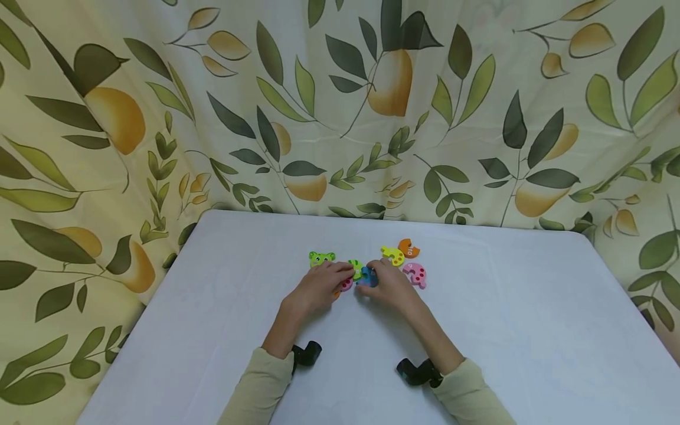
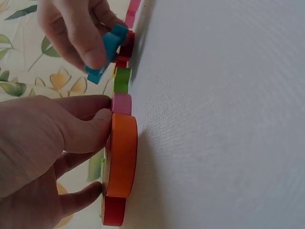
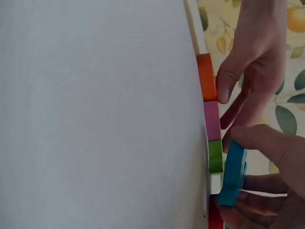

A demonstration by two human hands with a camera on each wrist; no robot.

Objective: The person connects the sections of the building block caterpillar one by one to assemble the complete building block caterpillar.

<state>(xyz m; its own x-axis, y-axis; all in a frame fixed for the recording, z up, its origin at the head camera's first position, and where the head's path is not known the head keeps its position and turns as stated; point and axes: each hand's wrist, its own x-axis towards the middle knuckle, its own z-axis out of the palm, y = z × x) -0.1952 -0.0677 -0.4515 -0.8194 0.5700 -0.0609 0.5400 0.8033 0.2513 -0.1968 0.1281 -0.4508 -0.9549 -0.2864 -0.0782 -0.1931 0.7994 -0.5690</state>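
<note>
My right hand (image 1: 390, 285) pinches a blue puzzle piece (image 3: 233, 174) between thumb and fingers, tilted and raised off the table beside a green piece (image 3: 215, 156). My left hand (image 1: 319, 287) rests its fingertips on the joined pieces, touching a pink piece (image 2: 122, 104) and an orange piece (image 2: 123, 155). A red piece (image 2: 114, 211) adjoins the orange one. A light green piece with an animal face (image 1: 321, 258) lies at the left end, partly behind the left hand. Much of the row is hidden under my hands in the head view.
Right of the row lie a yellow piece (image 1: 394, 255), an orange piece with markings (image 1: 408, 248) and a pink dotted piece (image 1: 417, 274). All rest on a white-covered table (image 1: 531, 307). A leaf-and-fruit patterned curtain (image 1: 340, 153) stands behind the far edge.
</note>
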